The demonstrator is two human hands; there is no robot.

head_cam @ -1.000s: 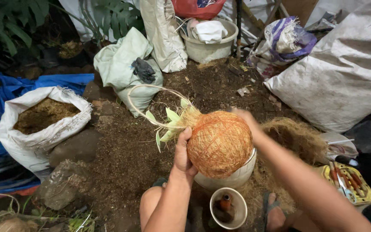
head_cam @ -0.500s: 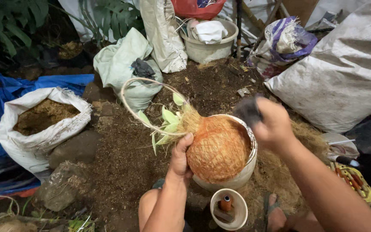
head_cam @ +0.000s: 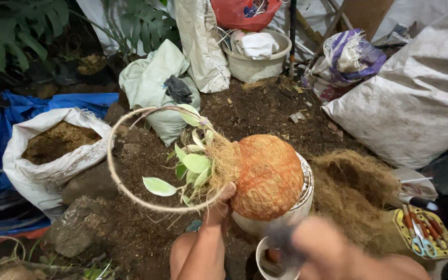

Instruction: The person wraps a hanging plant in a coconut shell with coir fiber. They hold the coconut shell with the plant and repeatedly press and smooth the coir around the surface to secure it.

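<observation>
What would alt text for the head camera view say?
A left hand steadies a fibre-wrapped plant ball with green leaves and a twine loop on a white pot. The blurred right hand is near the camera; soil sacks surround them.

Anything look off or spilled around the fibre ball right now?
Nothing looks damaged. The fibre-wrapped plant ball lies tipped sideways on the white pot, leaves pointing left, steadied by the left hand. Its twine loop juts out over the soil. The right hand is motion-blurred.
</observation>
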